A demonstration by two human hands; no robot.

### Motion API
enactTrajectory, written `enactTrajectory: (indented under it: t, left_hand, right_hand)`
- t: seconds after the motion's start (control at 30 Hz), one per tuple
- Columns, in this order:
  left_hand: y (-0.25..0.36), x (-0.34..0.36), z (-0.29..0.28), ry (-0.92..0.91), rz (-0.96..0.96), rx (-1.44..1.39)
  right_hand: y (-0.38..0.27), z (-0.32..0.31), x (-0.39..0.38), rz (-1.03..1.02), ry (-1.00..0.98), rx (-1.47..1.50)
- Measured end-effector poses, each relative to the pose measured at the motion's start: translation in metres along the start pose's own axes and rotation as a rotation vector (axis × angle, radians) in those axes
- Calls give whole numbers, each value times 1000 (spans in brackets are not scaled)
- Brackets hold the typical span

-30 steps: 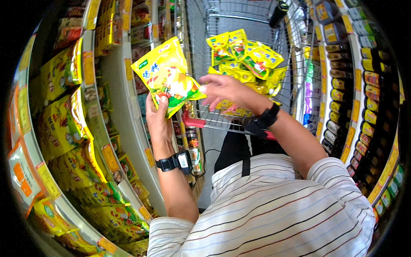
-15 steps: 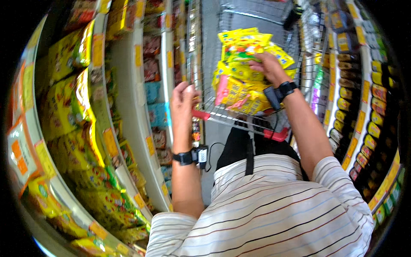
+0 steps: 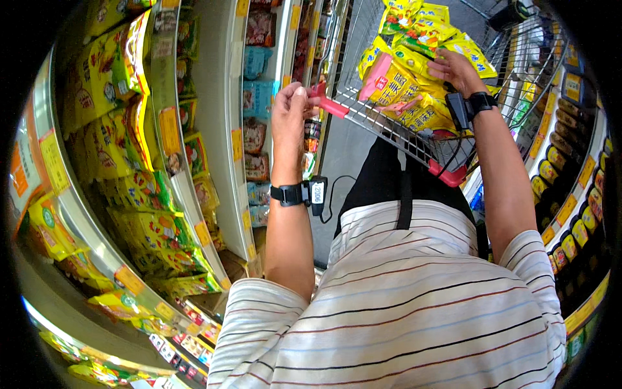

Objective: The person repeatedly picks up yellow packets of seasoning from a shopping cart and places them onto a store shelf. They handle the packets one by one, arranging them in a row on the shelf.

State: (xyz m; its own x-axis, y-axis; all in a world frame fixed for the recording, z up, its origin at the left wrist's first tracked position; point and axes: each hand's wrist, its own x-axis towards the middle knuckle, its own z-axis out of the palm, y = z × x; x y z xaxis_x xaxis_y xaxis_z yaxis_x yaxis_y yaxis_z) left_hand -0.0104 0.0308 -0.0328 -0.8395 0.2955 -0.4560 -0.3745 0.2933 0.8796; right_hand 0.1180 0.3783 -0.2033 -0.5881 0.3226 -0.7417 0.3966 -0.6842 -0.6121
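My left hand (image 3: 295,109) is beside the red left end of the cart's push handle (image 3: 334,107). Its fingers are loosely bent and apart, with nothing visible in them; whether they touch the handle is hard to tell. Inside the wire shopping cart (image 3: 382,129) lies a heap of glossy yellow snack packets (image 3: 421,39). A yellow packet with a pink edge (image 3: 398,84) rests at the near side of the heap. My right hand (image 3: 457,70) hovers over or lightly touches the heap's right part, fingers spread, gripping nothing I can see.
Shelves of yellow bags (image 3: 107,78) line the left side, edged with orange price tags (image 3: 170,129). Blue packets (image 3: 258,97) sit on a further shelf. To the right, a shelf (image 3: 551,155) carries rows of small jars. The cart stands close to the right shelf.
The cart and its packets have shifted right and turned in the view. Both hands now appear higher and further right. My right hand has drawn toward the near part of the heap.
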Motion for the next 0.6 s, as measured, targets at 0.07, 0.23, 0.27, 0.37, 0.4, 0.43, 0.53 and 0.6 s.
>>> enactTrajectory:
  t: [0.07,0.23,0.27,0.37,0.4,0.43,0.53,0.6]
  left_hand:
    - [-2,-7,-8,55,-2,6]
    - [-18,-24,-33,190,-10,-4]
    - [-22,-29,-40,217,-17,-3]
    - [-44,-43,-68,318,-51,-40]
    - [-49,-48,-76,353,-65,-45]
    - [-53,-55,-82,381,-72,-55]
    - [-63,-70,-104,459,-62,-87]
    - [-70,-80,-124,591,-23,-62]
  right_hand:
    - [4,-1,-1,-12,-54,8]
    - [-15,18,-27,-32,-113,-37]
    - [-17,23,-32,-43,-130,-55]
    - [-21,38,-47,-78,-180,-85]
    - [-25,45,-57,-90,-192,-101]
    - [-27,51,-65,-103,-216,-92]
    - [-28,59,-79,-97,-289,-114]
    - [-24,66,-89,-92,-322,-124]
